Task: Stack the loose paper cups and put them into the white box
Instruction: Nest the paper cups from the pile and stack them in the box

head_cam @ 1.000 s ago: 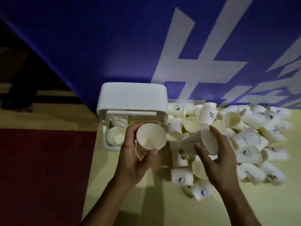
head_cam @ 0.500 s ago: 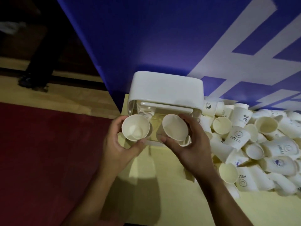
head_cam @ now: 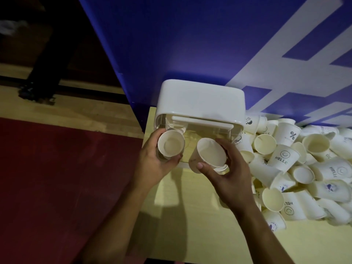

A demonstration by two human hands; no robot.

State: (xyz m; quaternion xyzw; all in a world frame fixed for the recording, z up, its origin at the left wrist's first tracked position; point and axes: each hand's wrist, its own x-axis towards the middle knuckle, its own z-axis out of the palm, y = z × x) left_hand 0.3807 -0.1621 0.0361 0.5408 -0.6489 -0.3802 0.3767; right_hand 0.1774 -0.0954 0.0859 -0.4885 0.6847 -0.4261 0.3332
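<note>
The white box (head_cam: 200, 100) stands at the table's back left, its opening facing me. My left hand (head_cam: 152, 164) grips an upright paper cup (head_cam: 170, 143) at the left side of that opening. My right hand (head_cam: 232, 180) holds a second paper cup (head_cam: 210, 155), tilted left, just in front of the opening's right half. Whether either cup is a stack I cannot tell. A heap of loose paper cups (head_cam: 297, 168), some printed HELLO, lies to the right of the box.
The yellow table (head_cam: 200, 216) ends at its left edge beside a red carpet (head_cam: 57, 178). A blue panel with white shapes (head_cam: 190, 44) rises right behind the box. A person's dark legs (head_cam: 47, 54) stand on the wooden floor at the far left.
Both hands brought their cups from over the pile leftward to the box's opening. Since half a second ago they have hardly moved.
</note>
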